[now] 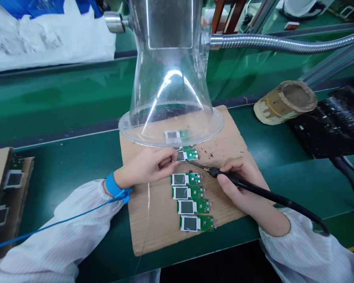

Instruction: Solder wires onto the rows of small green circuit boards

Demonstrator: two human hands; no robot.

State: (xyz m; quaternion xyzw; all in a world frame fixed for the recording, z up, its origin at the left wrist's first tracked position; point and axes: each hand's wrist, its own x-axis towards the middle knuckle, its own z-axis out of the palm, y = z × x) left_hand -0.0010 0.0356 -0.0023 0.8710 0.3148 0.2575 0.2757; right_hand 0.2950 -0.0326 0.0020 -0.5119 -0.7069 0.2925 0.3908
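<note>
My left hand (149,167) is closed in a pinch on a small green circuit board (188,155) lying on a brown cardboard sheet (153,220); a thin solder wire (147,212) trails from under that hand. My right hand (242,182) grips a black soldering iron (253,189), whose tip touches the board's right end. Below lie several more green boards (191,201) in a column. A blue wrist strap (113,186) circles my left wrist.
A clear funnel-shaped fume hood (171,78) on a flexible metal hose (283,42) hangs just above the work spot. A worn tape roll (286,101) and black equipment (330,125) sit right. More boards on cardboard (6,188) lie at the left. White bags (47,35) lie behind.
</note>
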